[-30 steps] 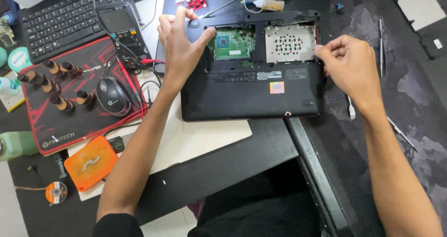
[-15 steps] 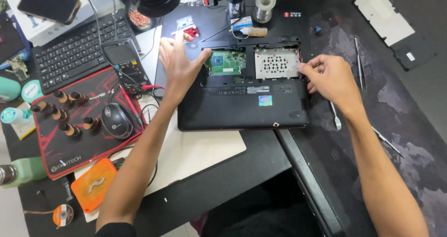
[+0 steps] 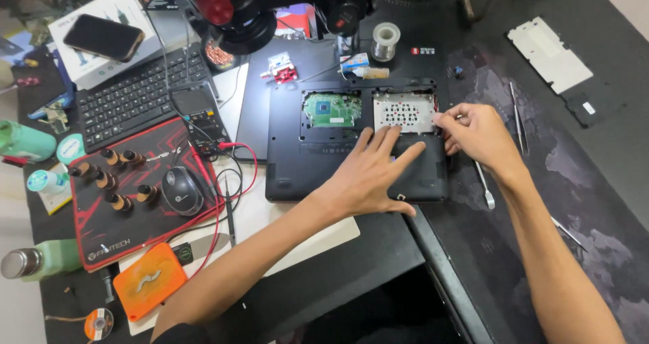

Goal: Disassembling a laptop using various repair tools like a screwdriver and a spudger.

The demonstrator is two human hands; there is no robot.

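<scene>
**Laptop underside open, both hands on chassis**

Black laptop (image 3: 304, 175) lying upside down near middle of dark surface (image 3: 378, 263), partly over a white sheet (image 3: 270, 229). Bottom cover plate already off: green circuit board (image 3: 331, 109) exposed in left bay, perforated metal drive caddy (image 3: 404, 111) exposed in right bay. Detached grey cover panel (image 3: 549, 52) and a smaller black one (image 3: 587, 107) set well apart, far right.

Left hand (image 3: 368, 175) flat on lower half of chassis, fingers spread and extended toward the bays, palm down, gripping nothing; pressing or merely resting, cannot tell. Right hand (image 3: 476, 133) at right edge of chassis, beside the caddy, fingers curled inward, fingertips touching the caddy's right rim. Whether something small is pinched between them, cannot tell.

Metal pry tool (image 3: 484, 185) lying just right of laptop, below right hand; second thin tool (image 3: 517, 117) farther right. Neither in hand.

Judged state: opening stage complete (covers removed, internals visible); caddy and board both seated in their bays, so removal of internal parts apparently not yet done. Remaining chassis shell intact.

Left side of surface: keyboard (image 3: 135, 101), red-and-black mouse mat (image 3: 135, 202) with mouse (image 3: 182, 190) and a row of small brown-tipped bits, orange case (image 3: 149, 282). Solder spool (image 3: 386, 34) behind laptop.
</scene>
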